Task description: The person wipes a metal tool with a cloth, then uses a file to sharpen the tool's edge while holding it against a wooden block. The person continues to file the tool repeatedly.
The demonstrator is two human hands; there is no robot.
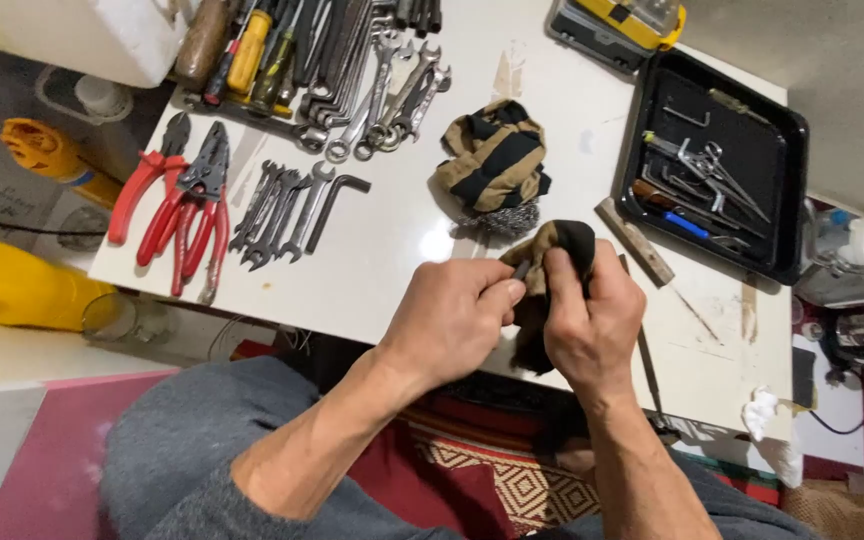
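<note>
While hands (522, 315) grip cloth (552, 255), table (392, 250) edge nears.

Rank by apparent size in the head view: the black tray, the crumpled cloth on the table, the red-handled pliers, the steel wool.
1. black tray
2. and 3. red-handled pliers and crumpled cloth: too close to rank; the pliers are longer, the cloth bulkier.
4. steel wool, partly tucked under the cloth.

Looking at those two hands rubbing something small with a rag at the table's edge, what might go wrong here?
The left hand pinches a small dark metal piece past the table edge; a slip could drop it to the floor. The right hand wraps it in the brown-black rag, so a sharp end might jab the fingers. The long file beside the wrist could get knocked off.
</note>
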